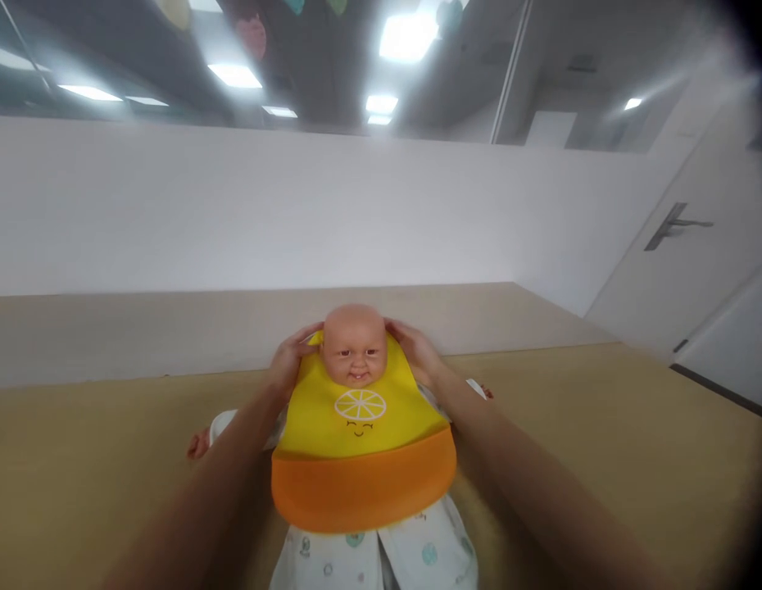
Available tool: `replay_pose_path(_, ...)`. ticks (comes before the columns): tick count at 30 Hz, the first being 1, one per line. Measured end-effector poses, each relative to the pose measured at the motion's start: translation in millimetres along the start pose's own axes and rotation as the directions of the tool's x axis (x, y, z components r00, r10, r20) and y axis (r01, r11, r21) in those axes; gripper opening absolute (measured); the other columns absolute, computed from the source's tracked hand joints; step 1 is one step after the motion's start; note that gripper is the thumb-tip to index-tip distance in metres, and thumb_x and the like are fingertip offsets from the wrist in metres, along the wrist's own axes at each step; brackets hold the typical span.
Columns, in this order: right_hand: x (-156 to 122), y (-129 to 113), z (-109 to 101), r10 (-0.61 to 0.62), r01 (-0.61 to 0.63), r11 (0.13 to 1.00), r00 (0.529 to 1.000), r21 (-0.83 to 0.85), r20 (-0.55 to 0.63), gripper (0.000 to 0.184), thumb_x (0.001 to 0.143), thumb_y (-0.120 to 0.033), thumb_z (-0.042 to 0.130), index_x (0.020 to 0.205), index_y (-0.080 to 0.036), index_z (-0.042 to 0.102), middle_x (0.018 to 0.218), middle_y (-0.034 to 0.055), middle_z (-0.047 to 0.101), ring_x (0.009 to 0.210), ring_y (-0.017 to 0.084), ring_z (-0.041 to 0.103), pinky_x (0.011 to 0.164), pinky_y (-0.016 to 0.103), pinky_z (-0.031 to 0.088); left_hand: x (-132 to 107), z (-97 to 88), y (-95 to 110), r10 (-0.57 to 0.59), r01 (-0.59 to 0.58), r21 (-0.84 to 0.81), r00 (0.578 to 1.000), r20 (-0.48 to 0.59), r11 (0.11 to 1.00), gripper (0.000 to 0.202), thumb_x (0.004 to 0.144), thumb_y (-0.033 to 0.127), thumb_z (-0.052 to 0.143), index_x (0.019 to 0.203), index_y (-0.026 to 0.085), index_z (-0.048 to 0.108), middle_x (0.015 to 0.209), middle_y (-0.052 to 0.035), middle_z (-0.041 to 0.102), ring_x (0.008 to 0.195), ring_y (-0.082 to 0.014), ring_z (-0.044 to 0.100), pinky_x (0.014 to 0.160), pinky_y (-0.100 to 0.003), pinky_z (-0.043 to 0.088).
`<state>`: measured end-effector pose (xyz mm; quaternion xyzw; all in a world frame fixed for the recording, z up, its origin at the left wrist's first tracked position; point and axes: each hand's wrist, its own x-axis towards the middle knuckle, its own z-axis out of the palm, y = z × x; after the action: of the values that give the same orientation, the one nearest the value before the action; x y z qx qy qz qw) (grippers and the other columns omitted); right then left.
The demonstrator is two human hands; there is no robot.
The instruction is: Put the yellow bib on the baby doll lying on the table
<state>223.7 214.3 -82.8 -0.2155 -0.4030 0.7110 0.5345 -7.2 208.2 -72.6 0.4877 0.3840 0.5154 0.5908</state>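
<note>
A baby doll point(355, 328) lies on its back in white printed clothes point(430, 541), its arms out to the sides. Over its chest spreads a yellow bib point(319, 418) with a lemon-slice print and an orange catch pocket point(362, 487). My left hand point(288, 360) grips the bib's upper edge on the left of the doll's neck. On the other side, my right hand point(418, 348) is closed on the bib's right edge. The fingertips of both hands reach behind the head, where they and the bib's neck straps are hidden.
The doll rests on a tan surface point(578, 426) that meets a paler raised strip point(141, 328) at the back. Behind stands a white wall point(246, 205) with glass above. To the right is a white door with a metal handle point(669, 225).
</note>
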Motion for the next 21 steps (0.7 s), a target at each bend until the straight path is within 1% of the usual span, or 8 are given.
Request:
replay_pose_path(2, -16, 1, 9, -0.039, 0.039, 0.999, 0.999, -0.021, -0.021, 0.022, 0.080, -0.028, 0.059, 0.100, -0.021, 0.064, 0.109, 0.0028, 0.069, 0.106, 0.021, 0.060, 0.093, 0.032, 0.047, -13, -0.7, -2, -0.001, 0.002, 0.036, 1.000, -0.024, 0.999, 0.068, 0.057, 0.016, 0.069, 0.124, 0.024, 0.059, 0.109, -0.0075, 0.071, 0.083, -0.0277, 0.069, 0.066, -0.035, 0.055)
replay_pose_path(5, -41, 4, 19, -0.071, 0.070, 0.997, 0.996, -0.031, -0.056, 0.023, 0.077, -0.029, 0.061, 0.098, -0.020, 0.065, 0.113, 0.0043, 0.067, 0.109, 0.022, 0.059, 0.093, 0.032, 0.047, -35, 1.8, -1, 0.049, -0.048, 0.048, 0.998, -0.028, 0.998, 0.059, 0.058, 0.014, 0.067, 0.117, 0.023, 0.063, 0.116, -0.0079, 0.068, 0.084, -0.0268, 0.068, 0.065, -0.033, 0.054)
replay_pose_path(8, -64, 10, 23, -0.094, 0.094, 0.996, 0.990, -0.007, -0.105, 0.024, 0.073, -0.029, 0.065, 0.095, -0.021, 0.067, 0.115, 0.0045, 0.066, 0.109, 0.022, 0.059, 0.093, 0.032, 0.046, -54, 6.7, 0, 0.098, -0.099, 0.057, 0.995, 0.024, 0.993, 0.048, 0.059, 0.013, 0.067, 0.106, 0.023, 0.066, 0.120, -0.0061, 0.066, 0.092, -0.0256, 0.066, 0.071, -0.030, 0.052)
replay_pose_path(10, -79, 15, 25, -0.107, 0.110, 0.994, 0.985, 0.014, -0.139, 0.025, 0.070, -0.029, 0.067, 0.094, -0.021, 0.068, 0.114, 0.0042, 0.067, 0.108, 0.022, 0.059, 0.094, 0.031, 0.045, -66, 9.5, 0, 0.113, -0.114, 0.082, 0.994, 0.011, 0.990, 0.043, 0.059, 0.014, 0.069, 0.101, 0.023, 0.067, 0.121, -0.0053, 0.066, 0.101, -0.0258, 0.064, 0.077, -0.030, 0.051)
replay_pose_path(13, -100, 22, 28, -0.112, 0.120, 0.992, 0.976, 0.028, -0.189, 0.025, 0.067, -0.028, 0.070, 0.091, -0.022, 0.070, 0.109, 0.0039, 0.068, 0.105, 0.022, 0.059, 0.094, 0.031, 0.044, -86, 12.0, -6, 0.102, -0.099, 0.088, 0.994, -0.031, 0.991, 0.042, 0.059, 0.019, 0.072, 0.100, 0.024, 0.067, 0.123, -0.0062, 0.065, 0.108, -0.0278, 0.061, 0.084, -0.033, 0.050)
replay_pose_path(17, -123, 33, 29, -0.118, 0.131, 0.991, 0.961, 0.035, -0.252, 0.021, 0.060, -0.024, 0.073, 0.081, -0.021, 0.072, 0.096, 0.0025, 0.070, 0.097, 0.021, 0.060, 0.092, 0.030, 0.044, -112, 14.0, -20, 0.049, -0.049, 0.009, 0.999, -0.021, 0.999, 0.044, 0.062, 0.024, 0.074, 0.105, 0.023, 0.064, 0.125, -0.0079, 0.064, 0.104, -0.0286, 0.063, 0.082, -0.036, 0.051)
replay_pose_path(19, -128, 38, 29, -0.126, 0.143, 0.989, 0.948, 0.036, -0.292, 0.020, 0.058, -0.023, 0.075, 0.078, -0.021, 0.072, 0.090, 0.0016, 0.070, 0.092, 0.020, 0.061, 0.089, 0.030, 0.045, -123, 15.4, -25, 0.025, -0.024, 0.005, 0.999, -0.037, 1.000, 0.043, 0.064, 0.027, 0.074, 0.106, 0.024, 0.064, 0.120, -0.0073, 0.066, 0.101, -0.0277, 0.064, 0.081, -0.035, 0.051)
replay_pose_path(21, -128, 41, 30, -0.130, 0.143, 0.989, 0.941, 0.019, -0.314, 0.019, 0.059, -0.027, 0.076, 0.077, -0.022, 0.071, 0.087, 0.0009, 0.070, 0.089, 0.020, 0.062, 0.087, 0.031, 0.046, -130, 17.0, -28, 0.028, -0.027, 0.028, 0.998, -0.060, 0.999, 0.040, 0.065, 0.029, 0.074, 0.103, 0.023, 0.066, 0.115, -0.0070, 0.069, 0.101, -0.0274, 0.064, 0.082, -0.035, 0.050)
